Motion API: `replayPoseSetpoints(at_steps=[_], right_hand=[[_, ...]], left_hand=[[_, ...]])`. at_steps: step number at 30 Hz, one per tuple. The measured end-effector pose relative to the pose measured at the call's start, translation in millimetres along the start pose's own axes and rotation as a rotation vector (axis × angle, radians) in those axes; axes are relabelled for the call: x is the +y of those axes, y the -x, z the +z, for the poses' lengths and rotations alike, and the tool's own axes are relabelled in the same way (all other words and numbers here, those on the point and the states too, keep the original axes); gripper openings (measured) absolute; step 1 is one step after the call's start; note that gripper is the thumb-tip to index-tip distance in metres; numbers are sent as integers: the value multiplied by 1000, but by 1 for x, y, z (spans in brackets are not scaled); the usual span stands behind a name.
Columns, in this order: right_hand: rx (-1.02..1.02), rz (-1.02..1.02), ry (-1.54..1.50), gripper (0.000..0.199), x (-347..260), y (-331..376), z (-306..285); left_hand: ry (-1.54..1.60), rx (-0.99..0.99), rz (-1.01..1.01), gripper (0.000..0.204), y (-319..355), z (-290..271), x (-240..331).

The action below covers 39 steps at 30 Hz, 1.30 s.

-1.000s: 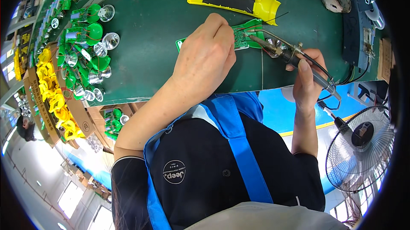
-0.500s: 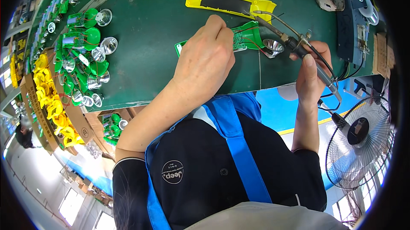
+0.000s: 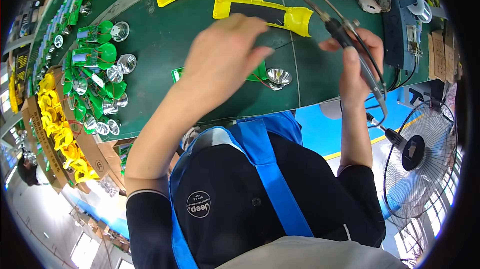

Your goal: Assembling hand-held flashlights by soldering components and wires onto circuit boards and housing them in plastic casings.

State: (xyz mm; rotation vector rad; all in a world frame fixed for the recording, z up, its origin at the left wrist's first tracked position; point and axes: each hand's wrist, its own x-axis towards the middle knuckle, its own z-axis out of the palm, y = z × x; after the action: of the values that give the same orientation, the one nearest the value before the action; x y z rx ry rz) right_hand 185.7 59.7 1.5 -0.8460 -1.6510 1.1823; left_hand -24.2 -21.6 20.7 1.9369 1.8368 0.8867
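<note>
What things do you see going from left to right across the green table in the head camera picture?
Pile of yellow shells → heap of green parts with shiny reflectors → left hand → loose silver reflector → right hand holding a soldering iron → standing fan.

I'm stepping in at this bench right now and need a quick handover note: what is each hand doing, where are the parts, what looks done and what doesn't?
Left hand: over the green mat, fingers down on the green board part with the silver reflector beside it.
Right hand: gripping the soldering iron, its tip lifted off the part.
Nearby: yellow casing just behind the hands; a pile of green assemblies with reflectors at the left.
Done: cannot tell whether this piece's joint is finished.
Left: casing not yet fitted to this piece.
</note>
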Motion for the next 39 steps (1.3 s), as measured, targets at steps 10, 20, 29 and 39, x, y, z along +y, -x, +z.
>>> replayPoseSetpoints(at_steps=[10,20,29,39], right_hand=[[-294,-246,177,26,36,-30,42],[-219,10,64,24,23,13,-1],[-210,518,-167,24,20,-14,-4],[-243,508,-59,18,13,-17,8]], left_hand=[[503,20,-331,7,3,-5,-18],[563,-230,-479,3,1,-19,-35],[-222,-363,290,4,-33,-11,-51],[-240,-388,315,4,-37,-10,-55]])
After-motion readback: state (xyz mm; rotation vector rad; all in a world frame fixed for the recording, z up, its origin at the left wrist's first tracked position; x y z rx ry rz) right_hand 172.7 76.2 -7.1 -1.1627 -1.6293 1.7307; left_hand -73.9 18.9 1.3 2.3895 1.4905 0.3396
